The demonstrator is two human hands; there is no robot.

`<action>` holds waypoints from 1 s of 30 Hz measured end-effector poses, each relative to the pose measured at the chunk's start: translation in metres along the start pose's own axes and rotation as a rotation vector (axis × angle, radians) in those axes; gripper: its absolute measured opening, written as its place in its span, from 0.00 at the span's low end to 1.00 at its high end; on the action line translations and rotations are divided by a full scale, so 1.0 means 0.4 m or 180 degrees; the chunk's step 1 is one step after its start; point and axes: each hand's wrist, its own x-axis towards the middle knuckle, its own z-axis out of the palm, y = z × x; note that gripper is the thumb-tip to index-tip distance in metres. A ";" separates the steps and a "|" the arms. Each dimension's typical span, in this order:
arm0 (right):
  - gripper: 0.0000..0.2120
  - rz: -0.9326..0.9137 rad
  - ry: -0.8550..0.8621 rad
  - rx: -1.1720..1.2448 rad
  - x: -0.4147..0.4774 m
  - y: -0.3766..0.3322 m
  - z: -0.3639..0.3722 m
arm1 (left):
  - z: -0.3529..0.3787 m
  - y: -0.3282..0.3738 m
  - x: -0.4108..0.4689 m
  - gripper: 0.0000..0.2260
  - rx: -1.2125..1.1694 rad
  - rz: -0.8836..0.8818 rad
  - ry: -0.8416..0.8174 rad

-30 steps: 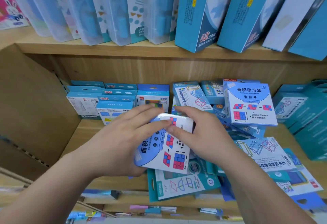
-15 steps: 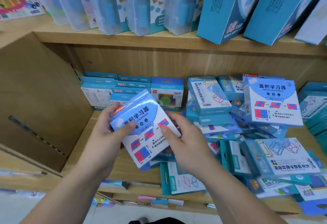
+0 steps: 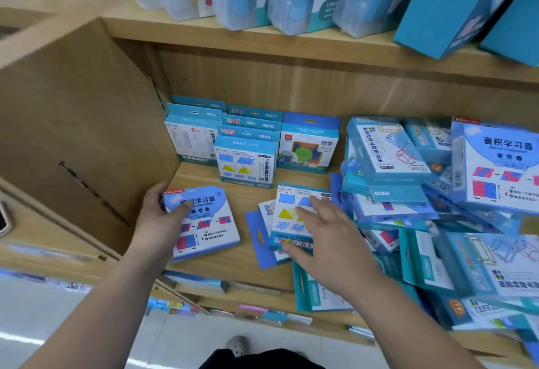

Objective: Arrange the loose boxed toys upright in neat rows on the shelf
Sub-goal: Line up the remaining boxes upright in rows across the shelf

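My left hand (image 3: 159, 221) grips a white-and-blue boxed toy (image 3: 204, 222) printed with red and blue squares, its lower edge down on the wooden shelf (image 3: 233, 260) at the front left. My right hand (image 3: 326, 237), fingers spread, rests on a flat box with blue and yellow shapes (image 3: 291, 217) in the middle of the shelf. Upright boxes (image 3: 248, 152) stand in rows at the back left. A loose heap of blue boxes (image 3: 423, 222) covers the right half.
The shelf's wooden side panel (image 3: 87, 141) rises on the left. An upper shelf (image 3: 262, 39) overhead carries clear plastic cases and tall blue boxes. A lower shelf with small items shows under the front edge, and the floor lies below.
My left hand has carried the red-and-blue-squares box down to the front left of the shelf. My right hand let go of it and moved right onto the flat shapes box.
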 end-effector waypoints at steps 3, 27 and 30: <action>0.47 -0.0018 -0.0186 -0.0003 -0.002 -0.003 -0.001 | -0.010 -0.018 0.032 0.26 0.0855 0.0247 0.0107; 0.40 -0.0152 0.0598 0.0497 0.023 -0.075 0.060 | 0.146 0.015 -0.095 0.10 0.1684 0.0867 -0.1459; 0.32 -0.0036 0.0695 0.1163 0.026 -0.052 0.045 | 0.145 0.026 -0.081 0.10 0.1463 0.0528 -0.1474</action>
